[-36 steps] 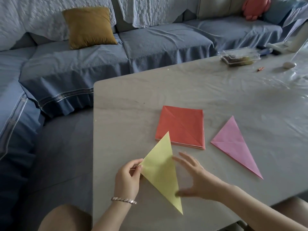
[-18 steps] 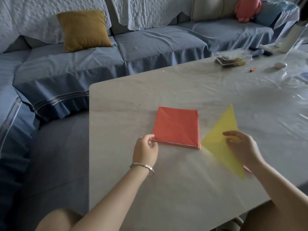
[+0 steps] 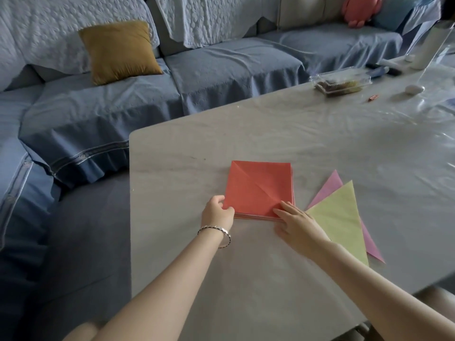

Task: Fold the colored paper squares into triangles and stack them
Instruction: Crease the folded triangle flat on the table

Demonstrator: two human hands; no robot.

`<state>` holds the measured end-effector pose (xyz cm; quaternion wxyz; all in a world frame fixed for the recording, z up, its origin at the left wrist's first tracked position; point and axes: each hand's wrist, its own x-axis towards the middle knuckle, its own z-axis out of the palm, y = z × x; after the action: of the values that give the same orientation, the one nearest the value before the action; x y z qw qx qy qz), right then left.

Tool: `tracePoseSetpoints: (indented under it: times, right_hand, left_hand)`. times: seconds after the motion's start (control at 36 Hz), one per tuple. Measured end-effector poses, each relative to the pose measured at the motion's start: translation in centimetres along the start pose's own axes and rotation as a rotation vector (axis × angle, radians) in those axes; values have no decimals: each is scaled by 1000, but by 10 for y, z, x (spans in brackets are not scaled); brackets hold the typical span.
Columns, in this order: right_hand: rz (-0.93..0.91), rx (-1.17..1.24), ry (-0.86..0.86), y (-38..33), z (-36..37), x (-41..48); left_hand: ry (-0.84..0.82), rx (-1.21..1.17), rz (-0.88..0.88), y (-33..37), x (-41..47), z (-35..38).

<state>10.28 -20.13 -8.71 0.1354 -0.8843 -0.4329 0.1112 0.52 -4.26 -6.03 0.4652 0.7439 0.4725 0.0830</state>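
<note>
- Two hands are at the near edge of the stack of paper squares point(image 3: 261, 190), one at each near corner.
- Left hand point(image 3: 218, 214), wearing a bracelet point(image 3: 215, 229): fingers curled at the near-left corner, thumb on top, gripping it. Whether it holds only the red sheet point(image 3: 256, 178) on top or several sheets cannot be told.
- Right hand point(image 3: 299, 226): fingers straight and fairly close together, fingertips point(image 3: 283, 206) resting flat on the near-right corner, holding nothing.
- Red sheet lies flat and unfolded, with a diagonal crease visible from far-left to near-right corner.
- Stack sits on the desk point(image 3: 246, 286) nearer its left edge than its right, roughly midway between near and far edges.
- Yellow triangle point(image 3: 339, 217) lies just right of the stack, on top of the pink triangle point(image 3: 328, 188). The two are fanned, not squared.
- Risk: the left grip may lift more than one sheet, since the edges sit tightly together.
- Risk: the right forearm crosses the yellow triangle's near-left part; drawing it back could drag the triangle and skew the pile further.
- Risk: a fold off the crease line would give uneven edges.
- Beyond, toward the far right corner: a clear plastic box point(image 3: 342, 82).
</note>
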Motion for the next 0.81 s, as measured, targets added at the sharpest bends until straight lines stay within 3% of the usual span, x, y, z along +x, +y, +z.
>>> tracePoseSetpoints:
  times: [0.28, 0.47, 0.61, 0.81]
  right_hand:
    - [-87, -30, 133, 10, 15, 3]
    - [-116, -87, 204, 11, 16, 4]
    - [-111, -35, 156, 9, 20, 6]
    - [-265, -73, 286, -6, 30, 1]
  left_hand:
    - [162, 52, 29, 11, 8, 3]
    - [128, -158, -204, 16, 21, 4]
    - [155, -45, -85, 4, 20, -5]
    - [184, 25, 24, -16, 7, -31]
